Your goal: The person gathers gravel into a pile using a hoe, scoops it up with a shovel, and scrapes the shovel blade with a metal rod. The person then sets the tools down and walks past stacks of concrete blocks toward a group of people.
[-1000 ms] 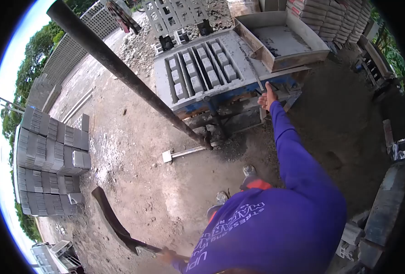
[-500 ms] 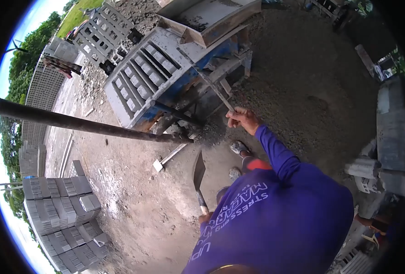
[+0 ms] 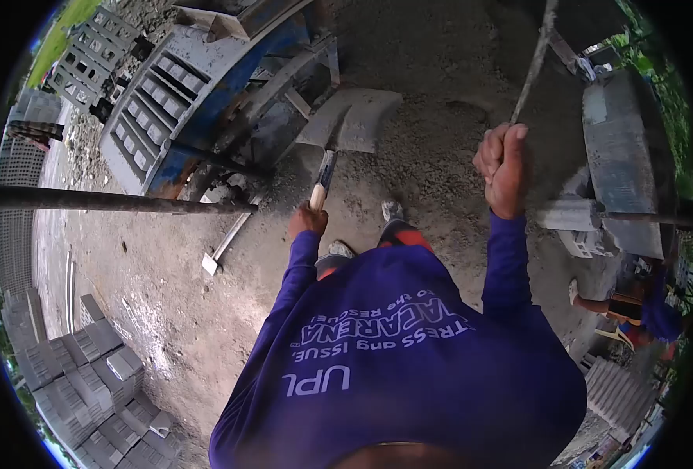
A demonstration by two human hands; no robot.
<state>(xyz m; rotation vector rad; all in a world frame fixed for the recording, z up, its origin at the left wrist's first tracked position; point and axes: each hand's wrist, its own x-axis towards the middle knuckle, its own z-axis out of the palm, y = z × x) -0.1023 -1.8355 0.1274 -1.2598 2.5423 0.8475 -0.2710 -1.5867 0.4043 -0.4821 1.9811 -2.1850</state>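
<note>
1. The shovel (image 3: 350,121) lies straight ahead of the left hand (image 3: 309,223), its blade beyond the knuckles and its long axis running forward with a slight lean to the right.
2. The left hand is closed around the wooden handle, the only one of the two hands on it; any length behind the fist is hidden.
3. The right hand (image 3: 504,168) is clenched on a thin rod (image 3: 540,55), which rises away from the fist and leaves the view at the top edge. This hand is well apart from the shovel, out to the right of the blade.
4. The two long axes spread: shovel toward the middle, rod farther right, with dark gritty ground (image 3: 440,70) between them.
5. On the blade's left is the tighter side: the slotted surface (image 3: 217,59) has its supports near the blade's edge, and whether they touch cannot be told.
6. A dark pole (image 3: 119,198) crosses from the left and ends near the left hand; a white-ended bar (image 3: 209,264) lies on the ground on that side too.
7. To the right of the rod hand is a large grey slab (image 3: 624,125), and another person (image 3: 632,306) is farther back on that side.
8. The wearer's shoes (image 3: 392,209) stand between the two hands.
</note>
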